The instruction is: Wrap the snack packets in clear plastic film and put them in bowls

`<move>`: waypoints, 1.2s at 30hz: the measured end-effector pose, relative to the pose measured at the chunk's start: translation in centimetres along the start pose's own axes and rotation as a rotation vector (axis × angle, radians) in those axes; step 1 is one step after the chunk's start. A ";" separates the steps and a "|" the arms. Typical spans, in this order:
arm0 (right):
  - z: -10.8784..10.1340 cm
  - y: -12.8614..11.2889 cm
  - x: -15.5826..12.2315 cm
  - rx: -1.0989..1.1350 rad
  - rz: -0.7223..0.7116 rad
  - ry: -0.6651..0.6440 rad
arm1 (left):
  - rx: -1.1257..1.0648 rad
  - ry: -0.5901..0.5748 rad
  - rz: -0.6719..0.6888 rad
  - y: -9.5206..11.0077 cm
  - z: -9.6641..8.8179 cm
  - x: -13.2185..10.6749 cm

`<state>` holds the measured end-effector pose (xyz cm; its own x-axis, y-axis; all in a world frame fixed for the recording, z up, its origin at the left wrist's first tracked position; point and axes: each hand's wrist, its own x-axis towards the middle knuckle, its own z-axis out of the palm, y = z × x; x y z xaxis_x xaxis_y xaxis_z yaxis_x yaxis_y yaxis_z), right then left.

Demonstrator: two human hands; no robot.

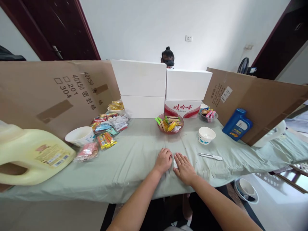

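Note:
My left hand [164, 159] rests on the green tablecloth with its fingers curled and pressed together. Whether anything is under those fingers is hidden. Close beside it, my right hand [184, 168] lies flat, palm down, fingers stretched forward. Between the two hands shows a small whitish, clear plastic packet [175, 162], partly covered by my right hand. Beyond them stands a reddish see-through bowl [170, 131] of wrapped snacks. To the right lie a white-handled tool with a slim metal part [210, 156] and a white bowl with a blue pattern [206, 135].
At left are a large yellow jug [45, 154], a white bowl [80, 136] and piled snack packets [107, 140]. White boxes [144, 86] and cardboard panels [55, 83] stand behind. A blue bottle [237, 124] leans at right. Another person's head shows beyond the boxes.

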<state>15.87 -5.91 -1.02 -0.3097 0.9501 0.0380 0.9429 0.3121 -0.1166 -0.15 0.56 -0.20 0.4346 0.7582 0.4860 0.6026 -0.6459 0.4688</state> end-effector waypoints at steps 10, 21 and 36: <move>0.3 -1.1 -4.1 -0.025 -0.075 0.064 | 0.040 -0.017 -0.010 -0.3 0.2 -0.1; -14.0 11.4 -0.4 -0.160 0.167 0.333 | 0.076 0.004 -0.021 0.1 0.2 -0.1; -11.7 18.9 3.6 -0.193 0.319 -0.045 | -0.031 -0.042 -0.091 -0.2 0.1 0.3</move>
<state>33.97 3.37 8.49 0.0027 0.9999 -0.0139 0.9973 -0.0016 0.0735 -0.07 0.89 -0.21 0.4072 0.8163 0.4096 0.6202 -0.5764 0.5321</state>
